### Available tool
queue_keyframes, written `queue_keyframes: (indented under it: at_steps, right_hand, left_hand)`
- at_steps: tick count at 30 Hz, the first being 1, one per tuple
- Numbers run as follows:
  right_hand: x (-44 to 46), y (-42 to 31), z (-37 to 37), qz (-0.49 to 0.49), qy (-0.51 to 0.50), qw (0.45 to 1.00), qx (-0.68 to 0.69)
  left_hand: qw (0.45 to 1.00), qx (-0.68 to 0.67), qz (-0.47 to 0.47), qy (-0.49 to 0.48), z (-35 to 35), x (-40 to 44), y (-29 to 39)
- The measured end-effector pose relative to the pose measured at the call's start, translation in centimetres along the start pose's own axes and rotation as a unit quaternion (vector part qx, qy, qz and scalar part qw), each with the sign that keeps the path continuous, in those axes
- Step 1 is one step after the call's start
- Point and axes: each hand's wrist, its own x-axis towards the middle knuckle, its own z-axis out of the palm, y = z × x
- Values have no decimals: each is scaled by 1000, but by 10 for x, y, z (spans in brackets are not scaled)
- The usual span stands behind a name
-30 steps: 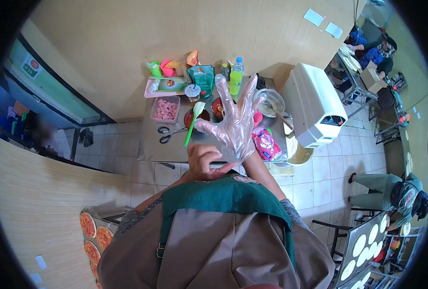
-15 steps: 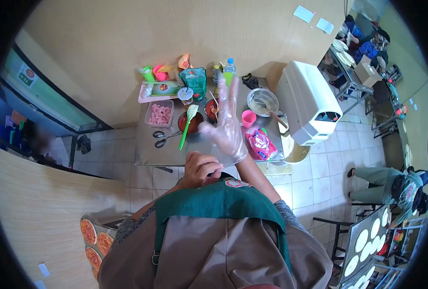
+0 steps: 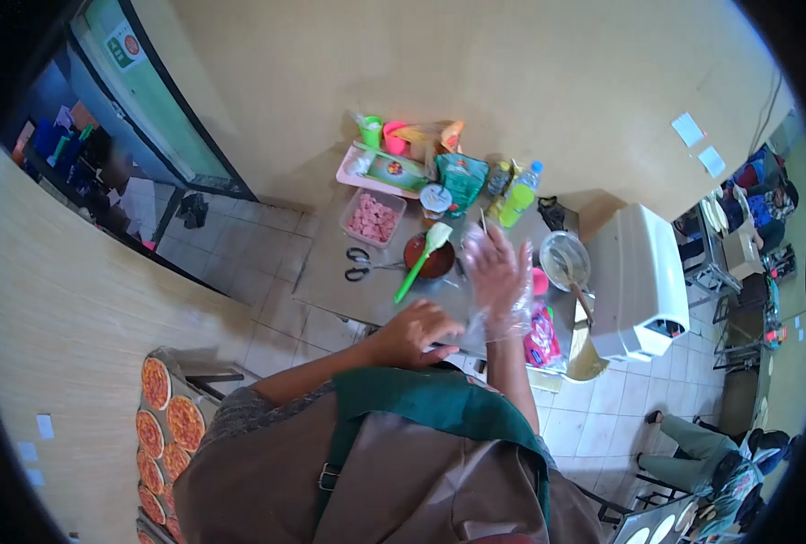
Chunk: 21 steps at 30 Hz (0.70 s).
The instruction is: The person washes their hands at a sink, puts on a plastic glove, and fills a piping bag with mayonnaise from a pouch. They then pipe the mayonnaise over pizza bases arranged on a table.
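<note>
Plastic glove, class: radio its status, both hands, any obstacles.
Right hand inside clear plastic glove. Left hand bare, near its cuff. Green-handled spatula beyond left hand.

Pale wood-toned wall (image 3: 548,72) behind a light tiled floor (image 3: 584,412), greenish door (image 3: 169,113) leftward.

Glove (image 3: 499,276): clear, with a whitish sheen.
Apron (image 3: 430,392): deep green.
Garment underneath (image 3: 448,480): brown.
Sleeve (image 3: 280,412): mottled grey.
Spatula (image 3: 413,273): vivid green handle, whitish head.
Sauce (image 3: 441,263): dark red.
Cubes (image 3: 372,218): pale pink.
Bottle (image 3: 515,205): yellow-green, capped in blue.
Packet (image 3: 542,340): hot pink, patched with white.
Machine (image 3: 634,281): white.
</note>
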Motion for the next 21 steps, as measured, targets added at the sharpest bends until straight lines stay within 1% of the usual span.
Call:
queue_keyframes:
  at_steps: [1, 3, 5, 7, 9, 12, 15, 16, 19, 20, 21]
  right_hand:
    - [14, 2, -15, -11, 44, 999, -3]
    - [33, 5, -24, -74, 114, 990, -40]
    - [52, 17, -65, -86, 217, 971, -61]
    - [56, 36, -70, -68, 286, 952, -84]
    - [60, 61, -55, -83, 337, 929, -132]
    - [61, 95, -69, -101, 393, 904, -137]
    - [51, 109, -73, -89, 457, 867, -178]
    - [47, 111, -70, -91, 489, 850, -174]
    - [29, 109, -68, -109, 536, 822, -158]
    - [19, 109, -79, -129, 515, 832, -163]
    - [14, 106, -87, -127, 537, 818, -159]
  left_hand:
    - [999, -3, -34, 28, -15, 1, -23]
    - [991, -11, -99, 85, -44, 8, -83]
    - [953, -47, -240, 180, -52, 4, -175]
    - [934, 25, -284, 214, -72, 3, -273]
    - [924, 186, -234, 238, -92, 8, -360]
    - [857, 236, -427, 168, -103, 29, -455]
    - [810, 276, -490, 168, -99, 50, -521]
    - [791, 262, -533, 147, -93, 56, -537]
    - [769, 240, -570, 163, -75, 69, -557]
    - [760, 205, -589, 181, -69, 70, -566]
    - [755, 203, -591, 197, -65, 72, -572]
